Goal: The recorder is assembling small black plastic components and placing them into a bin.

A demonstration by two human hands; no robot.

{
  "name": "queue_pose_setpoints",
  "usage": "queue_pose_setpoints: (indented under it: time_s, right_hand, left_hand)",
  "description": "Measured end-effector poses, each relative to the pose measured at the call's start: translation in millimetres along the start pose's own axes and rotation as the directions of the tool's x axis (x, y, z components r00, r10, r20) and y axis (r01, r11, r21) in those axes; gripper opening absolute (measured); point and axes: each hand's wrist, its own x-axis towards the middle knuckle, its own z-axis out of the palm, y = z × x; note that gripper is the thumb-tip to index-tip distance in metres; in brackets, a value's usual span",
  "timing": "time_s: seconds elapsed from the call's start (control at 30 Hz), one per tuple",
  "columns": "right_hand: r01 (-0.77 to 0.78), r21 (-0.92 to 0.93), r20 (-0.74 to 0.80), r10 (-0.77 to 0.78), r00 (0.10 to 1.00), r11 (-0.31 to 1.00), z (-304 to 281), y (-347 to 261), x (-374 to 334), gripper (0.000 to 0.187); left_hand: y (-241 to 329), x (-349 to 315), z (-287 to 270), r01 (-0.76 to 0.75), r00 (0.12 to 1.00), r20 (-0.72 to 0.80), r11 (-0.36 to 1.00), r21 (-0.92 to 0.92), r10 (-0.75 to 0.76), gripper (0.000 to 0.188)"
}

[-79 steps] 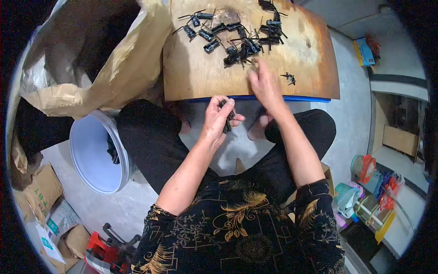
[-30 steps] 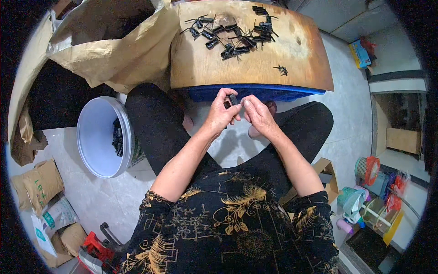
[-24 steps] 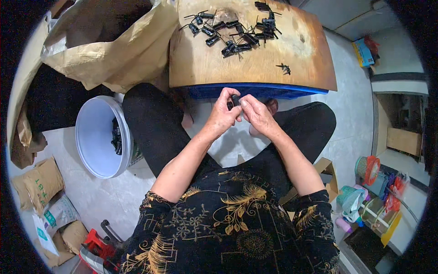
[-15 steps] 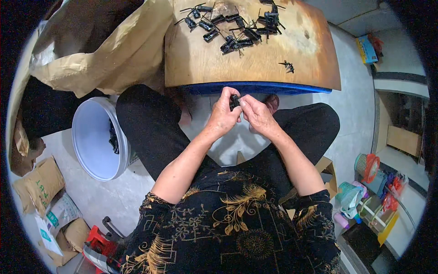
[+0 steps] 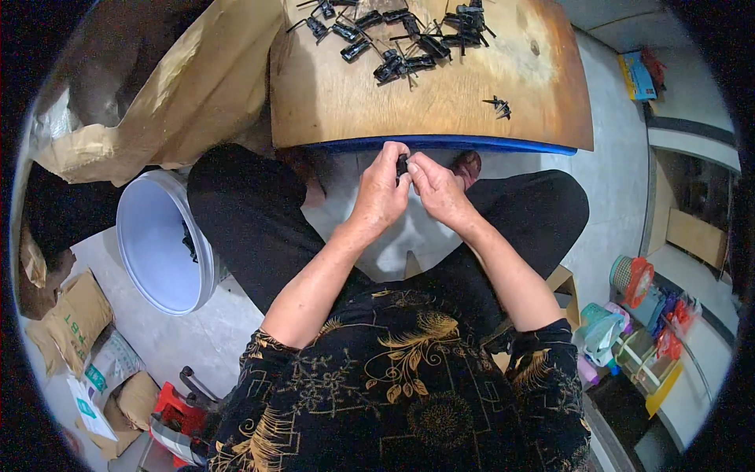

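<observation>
A small black plastic part (image 5: 402, 165) sits between my two hands, just in front of the near edge of the wooden board. My left hand (image 5: 381, 187) is closed round it. The fingertips of my right hand (image 5: 437, 186) pinch at its right side; the fingers cover most of the part. On the wooden board (image 5: 346, 110) lie several black plastic parts (image 5: 392, 67) with thin rods sticking out, gathered toward the far side. A little cluster of small dark pieces (image 5: 499, 107) rests apart from them, near the right.
A white bucket (image 5: 149, 252) with black pieces inside stands by my left knee. Large brown paper (image 5: 212, 86) spreads at the far left. Sacks (image 5: 79, 318) and a red object (image 5: 174, 409) lie lower left. A cardboard box (image 5: 563, 295) and plastic goods (image 5: 602, 342) are at the right.
My hands keep hold of the same part, with slight finger movement on it. The view has shifted a little; the pieces on the board lie as before.
</observation>
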Motion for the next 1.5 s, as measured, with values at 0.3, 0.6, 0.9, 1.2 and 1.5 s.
queue_pose_setpoints:
  time_s: [0.3, 0.6, 0.9, 1.2, 1.5]
  right_hand:
    - [-0.032, 0.365, -0.003, 0.036, 0.999, 0.930, -7.3, -18.4, -4.5, 0.022]
    - [-0.075, 0.587, 0.043, 0.061, 0.997, 0.806, -19.2, -19.0, -22.3, 0.012]
    - [-0.025, 0.570, 0.016, 0.019, 1.000, 0.821, -27.6, -17.7, -25.1, 0.017]
    - [-0.248, 0.675, 0.299, 0.050, 0.953, 0.695, -41.1, -14.1, -32.9, 0.024]
    - [-0.062, 0.436, 0.023, 0.057, 0.998, 0.898, -21.8, 6.6, -20.9, 0.023]
  left_hand:
    - [14.0, 2.6, -17.6, 0.286, 0.958, 0.146, 0.831, -0.477, -0.246, 0.037]
    - [20.9, -2.7, -34.3, 0.391, 0.909, 0.278, 0.403, -0.827, -0.311, 0.045]
    - [26.3, -10.2, -30.5, 0.499, 0.864, 0.446, 0.512, -0.699, -0.234, 0.038]
    - [37.0, -15.9, -30.3, 0.546, 0.806, 0.588, 0.467, -0.695, -0.067, 0.034]
    - [32.6, -17.5, -17.6, 0.187, 0.930, 0.359, 0.942, -0.278, -0.078, 0.028]
